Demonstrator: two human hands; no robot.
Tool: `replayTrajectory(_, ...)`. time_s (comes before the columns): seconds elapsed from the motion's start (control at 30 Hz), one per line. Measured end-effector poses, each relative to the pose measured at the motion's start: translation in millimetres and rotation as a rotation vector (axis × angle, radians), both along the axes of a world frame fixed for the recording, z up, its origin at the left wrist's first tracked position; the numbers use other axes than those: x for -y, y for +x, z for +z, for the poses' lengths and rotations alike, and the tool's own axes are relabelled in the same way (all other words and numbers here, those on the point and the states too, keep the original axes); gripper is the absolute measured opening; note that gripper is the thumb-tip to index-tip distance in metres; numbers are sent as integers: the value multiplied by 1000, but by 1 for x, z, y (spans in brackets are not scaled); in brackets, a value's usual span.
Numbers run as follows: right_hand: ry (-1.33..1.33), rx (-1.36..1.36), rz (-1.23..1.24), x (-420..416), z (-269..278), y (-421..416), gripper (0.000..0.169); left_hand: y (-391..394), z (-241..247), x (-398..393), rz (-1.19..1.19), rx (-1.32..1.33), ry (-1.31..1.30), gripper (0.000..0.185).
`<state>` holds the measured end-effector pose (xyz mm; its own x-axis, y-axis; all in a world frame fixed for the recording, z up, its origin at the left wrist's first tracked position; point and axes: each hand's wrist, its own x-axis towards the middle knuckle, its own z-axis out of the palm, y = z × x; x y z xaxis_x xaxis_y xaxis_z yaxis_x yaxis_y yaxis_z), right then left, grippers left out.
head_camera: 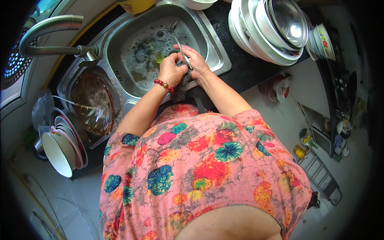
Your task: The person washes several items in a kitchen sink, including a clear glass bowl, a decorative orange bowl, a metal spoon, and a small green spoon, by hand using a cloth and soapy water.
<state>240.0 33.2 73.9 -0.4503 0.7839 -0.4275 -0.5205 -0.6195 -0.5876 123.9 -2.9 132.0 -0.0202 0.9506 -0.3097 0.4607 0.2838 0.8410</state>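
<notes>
A metal fork (pixel 177 35) slants across my right hand (pixel 195 61), which grips it near the right wall of a stainless steel sink (pixel 207 45). With a red bead bracelet at its wrist, my left hand (pixel 171 69) pinches a dark mesh scrubbing cloth (pixel 181 85) against the handle end. The cloth hangs down over the sink's front edge. Below the fork's tines lies foamy water (pixel 147 33). A yellow-green thing (pixel 159 57) shows in the water beside my left fingers, with other submerged things too blurred to name.
A curved faucet (pixel 51 51) stands at the left. A smaller basin holds a brown, plastic-like heap (pixel 94 105). Stacked bowls (pixel 58 153) sit at the lower left; large bowls and pans (pixel 255 33) stand on the dark counter (pixel 240 72) at the right. A yellow container (pixel 136 5) is behind the sink.
</notes>
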Motion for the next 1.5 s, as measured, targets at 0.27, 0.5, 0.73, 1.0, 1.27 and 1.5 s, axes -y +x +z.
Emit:
replayTrajectory(0.27, -111, -42, -138, 1, 11, -6, 24, 4, -17, -18, 83, 23, 18, 16)
replayTrajectory(0.5, -38, -18, -69, 2, 7, -5, 26, -2, -16, -14, 64, 324, -217, 14)
replayTrajectory(0.73, -140, -125, -153, 1, 19, -6, 26, 8, -38, -31, 305, 391, -3, 14)
replayTrajectory(1.0, -64, -194, -76, 4, 20, -5, 28, 7, -18, -24, 179, 340, -219, 16)
replayTrajectory(1.27, -239, -219, -136, 1, 11, 2, 28, 16, -12, -40, 131, -184, 142, 17)
replayTrajectory(1.5, -241, -352, -131, 1, 1, 1, 33, 17, -5, -22, -51, -96, 72, 14)
